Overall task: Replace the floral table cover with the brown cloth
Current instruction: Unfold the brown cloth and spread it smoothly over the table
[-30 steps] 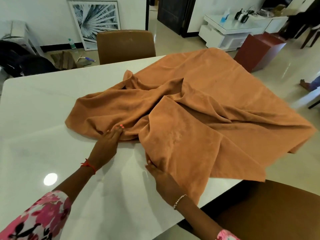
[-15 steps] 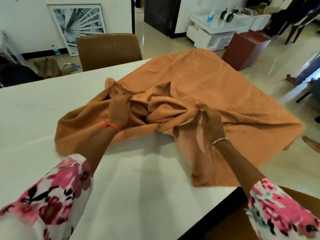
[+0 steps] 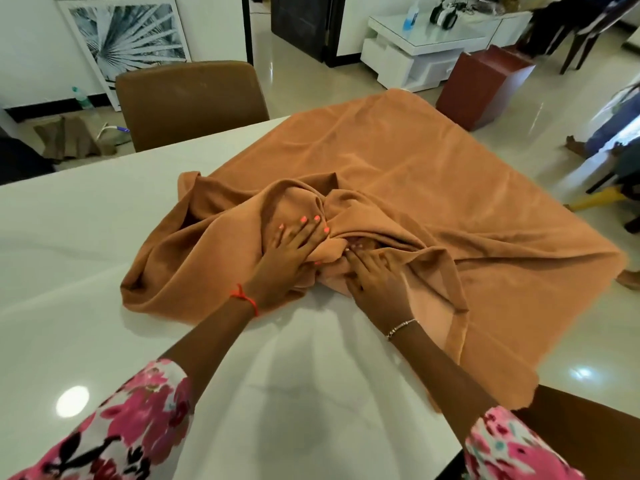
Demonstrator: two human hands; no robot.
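The brown cloth (image 3: 433, 188) is lying on the white table (image 3: 86, 237), crumpled into a thick knot of folds directly under both hands and spreading smooth beyond the fingertips. The left hand (image 3: 294, 251) is pressing flat on the knot with fingers straight and spread. The right hand (image 3: 374, 275) is lying just beside it, its fingertips (image 3: 353, 250) sinking into a fold. Whether they are pinching fabric I cannot tell.

The main risk is sliding. A large part of the cloth is hanging over the table edge to the right of the right hand, and the tabletop is looking glossy, so lifting both hands at once could let that weight drag the cloth off. Tugging only from the knot could also be pulling the smooth part askew, or leaving folds trapped underneath.

The cloth seems to be sitting at a diagonal: one corner is pointing away beyond the fingertips, another is dangling near the right forearm. Its long axis is probably running between those two, slanting rightward past the right hand. The bunched ridge is trailing off to the left of the left hand.
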